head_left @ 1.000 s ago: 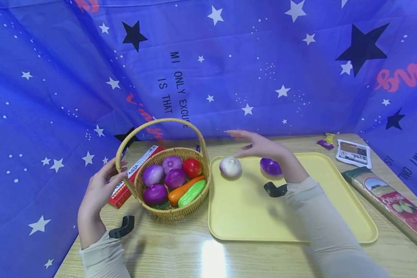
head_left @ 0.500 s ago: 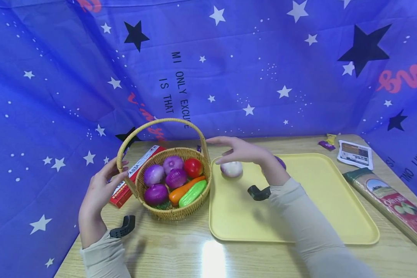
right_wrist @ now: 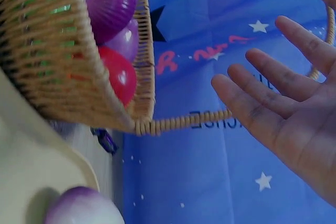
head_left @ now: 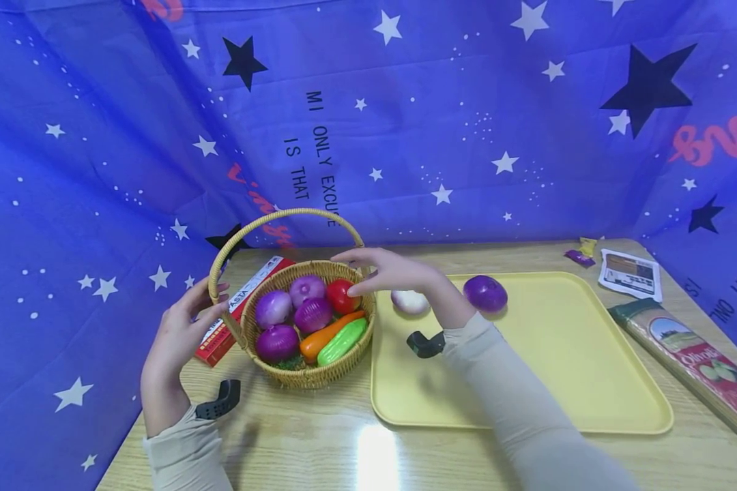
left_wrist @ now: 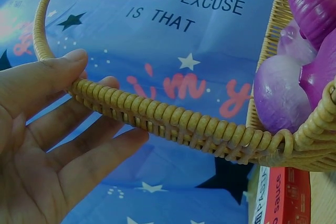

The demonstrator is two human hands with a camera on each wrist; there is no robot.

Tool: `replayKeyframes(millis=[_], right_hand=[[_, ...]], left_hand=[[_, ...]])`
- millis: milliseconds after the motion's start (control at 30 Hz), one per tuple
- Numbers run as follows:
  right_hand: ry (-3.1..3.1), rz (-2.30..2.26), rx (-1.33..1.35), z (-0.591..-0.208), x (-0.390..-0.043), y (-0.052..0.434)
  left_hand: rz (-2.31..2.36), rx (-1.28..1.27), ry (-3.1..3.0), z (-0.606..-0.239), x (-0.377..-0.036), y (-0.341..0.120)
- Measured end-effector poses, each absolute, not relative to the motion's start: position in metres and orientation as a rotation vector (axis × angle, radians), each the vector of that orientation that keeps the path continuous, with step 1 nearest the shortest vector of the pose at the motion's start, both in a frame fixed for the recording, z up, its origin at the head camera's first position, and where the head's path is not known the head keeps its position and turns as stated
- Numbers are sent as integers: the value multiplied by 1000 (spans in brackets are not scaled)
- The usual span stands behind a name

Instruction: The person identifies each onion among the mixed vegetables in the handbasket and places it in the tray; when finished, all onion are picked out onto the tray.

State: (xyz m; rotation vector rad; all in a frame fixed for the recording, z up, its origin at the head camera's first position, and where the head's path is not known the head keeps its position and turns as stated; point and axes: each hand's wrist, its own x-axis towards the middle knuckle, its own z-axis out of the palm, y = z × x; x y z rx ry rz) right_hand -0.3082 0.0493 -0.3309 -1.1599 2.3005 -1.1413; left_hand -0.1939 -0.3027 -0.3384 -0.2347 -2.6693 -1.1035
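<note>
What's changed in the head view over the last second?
The right hand has moved left, from over the yellow tray to the right side of the basket. Nothing was visibly taken hold of or let go. The left hand still holds the handle; the basket, the pale onion and the purple vegetable stay put.

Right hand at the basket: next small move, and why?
I'd probably curl the right hand round the right side of the basket handle. The left hand holds the opposite side, while the right hand is outstretched near the handle, gripping nothing; I can't tell whether it touches.
</note>
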Motion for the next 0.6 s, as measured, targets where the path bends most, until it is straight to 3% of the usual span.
replayKeyframes(millis=[600], right_hand=[[2274, -1094, -1076, -341, -328, -4]], left_hand=[[-1074, -238, -2660, -339, -196, -305]])
